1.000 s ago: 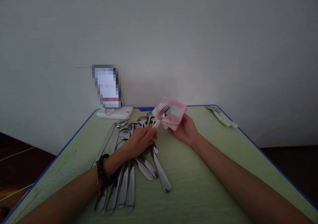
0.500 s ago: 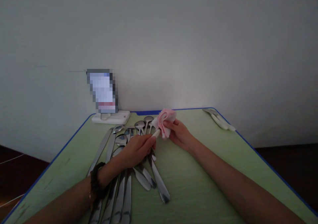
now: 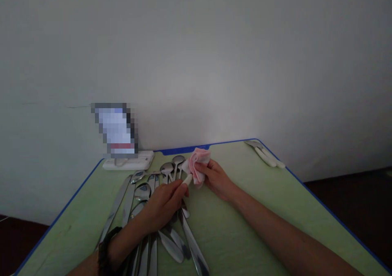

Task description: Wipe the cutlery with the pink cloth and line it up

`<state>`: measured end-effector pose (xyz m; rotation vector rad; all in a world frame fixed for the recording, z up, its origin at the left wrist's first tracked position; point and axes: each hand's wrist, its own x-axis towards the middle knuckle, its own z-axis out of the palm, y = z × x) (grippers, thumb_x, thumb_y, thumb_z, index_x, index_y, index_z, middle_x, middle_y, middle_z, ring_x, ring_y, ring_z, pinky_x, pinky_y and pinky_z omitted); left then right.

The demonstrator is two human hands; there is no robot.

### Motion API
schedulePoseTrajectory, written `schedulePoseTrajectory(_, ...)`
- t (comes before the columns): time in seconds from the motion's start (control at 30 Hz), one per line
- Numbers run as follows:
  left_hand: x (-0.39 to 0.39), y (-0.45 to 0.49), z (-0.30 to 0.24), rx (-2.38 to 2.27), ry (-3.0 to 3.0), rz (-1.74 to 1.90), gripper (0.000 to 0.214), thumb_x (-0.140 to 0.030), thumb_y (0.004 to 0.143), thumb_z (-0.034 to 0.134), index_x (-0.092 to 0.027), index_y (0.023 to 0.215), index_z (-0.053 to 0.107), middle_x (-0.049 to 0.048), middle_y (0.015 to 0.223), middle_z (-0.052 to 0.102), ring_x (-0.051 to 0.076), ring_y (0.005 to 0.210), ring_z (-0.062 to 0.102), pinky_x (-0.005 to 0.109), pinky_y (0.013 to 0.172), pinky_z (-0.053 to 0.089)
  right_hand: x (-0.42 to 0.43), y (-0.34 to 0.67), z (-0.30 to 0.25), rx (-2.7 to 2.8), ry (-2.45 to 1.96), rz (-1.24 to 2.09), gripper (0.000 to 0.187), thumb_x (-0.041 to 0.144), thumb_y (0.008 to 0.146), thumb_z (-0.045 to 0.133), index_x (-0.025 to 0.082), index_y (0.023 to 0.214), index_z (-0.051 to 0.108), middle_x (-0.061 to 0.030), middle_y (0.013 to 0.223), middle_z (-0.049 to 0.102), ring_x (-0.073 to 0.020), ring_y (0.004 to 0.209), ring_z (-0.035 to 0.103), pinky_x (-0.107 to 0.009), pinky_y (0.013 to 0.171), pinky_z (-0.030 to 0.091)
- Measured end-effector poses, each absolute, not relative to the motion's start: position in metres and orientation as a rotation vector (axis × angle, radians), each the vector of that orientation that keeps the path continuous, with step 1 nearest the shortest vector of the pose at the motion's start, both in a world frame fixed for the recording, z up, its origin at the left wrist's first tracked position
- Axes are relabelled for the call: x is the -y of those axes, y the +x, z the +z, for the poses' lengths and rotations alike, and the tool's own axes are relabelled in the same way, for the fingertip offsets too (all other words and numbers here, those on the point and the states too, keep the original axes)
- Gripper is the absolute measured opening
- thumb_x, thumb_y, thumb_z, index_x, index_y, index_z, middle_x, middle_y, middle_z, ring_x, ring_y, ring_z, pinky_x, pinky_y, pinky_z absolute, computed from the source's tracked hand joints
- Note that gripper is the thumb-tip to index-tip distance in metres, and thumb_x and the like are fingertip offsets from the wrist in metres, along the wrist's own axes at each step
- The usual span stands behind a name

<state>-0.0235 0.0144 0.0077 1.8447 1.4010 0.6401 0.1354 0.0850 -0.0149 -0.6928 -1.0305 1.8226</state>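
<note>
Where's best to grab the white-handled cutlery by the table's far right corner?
Probably by the white handles, from above and the near side: they point rightward and toward you, while the metal ends lie toward the wall. The right hand is nearer, but holds the pink cloth.

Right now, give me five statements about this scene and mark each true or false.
1. The left hand holds a white handle. True.
2. The right wrist wears a dark band. False: the dark wristband is on the left.
3. Two white-handled utensils lie near the far right corner of the green table. True.
4. Every utensil on the table is white-handled. False: metal handles lie beside the left hand.
5. The right hand holds a bunched pink cloth. True.
</note>
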Motion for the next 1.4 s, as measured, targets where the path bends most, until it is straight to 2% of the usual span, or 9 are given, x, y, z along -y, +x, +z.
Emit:
schedulePoseTrajectory(0.2,-0.014,-0.025,0.007,-1.399,1.885,0.674,0.034,-0.045,0.089,0.032,-0.018,0.079,0.049,-0.0043,0.057,0.044,0.011,0.051,0.042,0.021,0.046,0.028,-0.086,0.132,-0.010,0.810,-0.628,1.831,0.023,0.020,0.063,0.070,0.017,0.085,0.061,0.0005,0.076,0.065,-0.0120,0.068,0.057,-0.025,0.065,0.045)
schedulePoseTrajectory(0.33,-0.014,-0.025,0.004,-1.388,1.816,0.767,0.036,-0.047,0.090,0.031,-0.018,0.080,0.049,-0.0051,0.055,0.041,0.010,0.049,0.038,0.020,0.043,0.024,-0.088,0.133,-0.009,0.698,-0.614,1.837,0.018,0.019,0.069,0.065,0.018,0.086,0.060,0.0007,0.076,0.066,-0.0118,0.068,0.059,-0.024,0.064,0.046)
schedulePoseTrajectory(0.43,-0.015,-0.025,0.003,-1.393,1.785,0.827,0.035,-0.047,0.090,0.032,-0.018,0.083,0.051,-0.0053,0.055,0.042,0.009,0.048,0.038,0.020,0.042,0.024,-0.090,0.134,-0.008,0.623,-0.604,1.858,0.008,0.019,0.076,0.056,0.018,0.083,0.061,0.0014,0.073,0.066,-0.0102,0.063,0.058,-0.022,0.063,0.047)
schedulePoseTrajectory(0.6,-0.015,-0.025,0.004,-1.392,1.751,0.853,0.034,-0.045,0.090,0.032,-0.018,0.084,0.050,-0.0059,0.053,0.043,0.009,0.046,0.038,0.020,0.043,0.026,-0.093,0.133,-0.004,0.621,-0.570,1.885,0.034,0.021,0.086,0.030,0.016,0.084,0.064,-0.0045,0.075,0.069,-0.0162,0.069,0.062,-0.030,0.069,0.049)
schedulePoseTrajectory(0.77,-0.015,-0.026,0.003,-1.357,1.817,0.804,0.034,-0.044,0.091,0.029,-0.018,0.085,0.050,-0.0059,0.053,0.043,0.010,0.047,0.040,0.021,0.046,0.028,-0.090,0.134,-0.001,0.695,-0.572,1.987,0.039,0.027,0.086,0.028,0.014,0.087,0.065,-0.0071,0.079,0.069,-0.0183,0.072,0.063,-0.033,0.071,0.049)
schedulePoseTrajectory(0.93,-0.015,-0.027,0.002,-1.353,1.915,0.730,0.034,-0.044,0.092,0.028,-0.019,0.079,0.048,-0.0051,0.056,0.043,0.011,0.051,0.042,0.023,0.050,0.030,-0.087,0.136,-0.002,0.782,-0.583,1.998,0.035,0.035,0.085,0.035,0.015,0.083,0.064,-0.0058,0.076,0.068,-0.0177,0.075,0.062,-0.030,0.072,0.049)
schedulePoseTrajectory(1.13,-0.013,-0.026,0.006,-1.372,1.944,0.667,0.034,-0.043,0.092,0.026,-0.020,0.078,0.046,-0.0052,0.055,0.042,0.012,0.050,0.042,0.023,0.050,0.029,-0.083,0.134,-0.008,1.045,-0.655,1.879,0.032,0.047,0.072,0.061,0.016,0.083,0.061,-0.0004,0.069,0.063,-0.0101,0.055,0.054,-0.022,0.053,0.044)
schedulePoseTrajectory(1.27,-0.014,-0.026,0.006,-1.390,1.996,0.589,0.033,-0.042,0.091,0.026,-0.021,0.073,0.042,-0.0049,0.055,0.043,0.013,0.050,0.043,0.023,0.050,0.029,-0.080,0.135,-0.010,1.178,-0.764,1.777,0.033,0.044,0.068,0.067,0.016,0.085,0.059,0.0014,0.067,0.060,-0.0081,0.051,0.050,-0.021,0.049,0.044)
schedulePoseTrajectory(1.4,-0.015,-0.027,0.006,-1.410,2.039,0.547,0.033,-0.041,0.091,0.025,-0.021,0.074,0.043,-0.0040,0.056,0.045,0.013,0.052,0.045,0.023,0.052,0.031,-0.079,0.135,-0.009,1.221,-0.827,1.709,0.016,0.030,0.070,0.061,0.016,0.077,0.058,0.0033,0.059,0.056,-0.0085,0.048,0.048,-0.021,0.047,0.043)
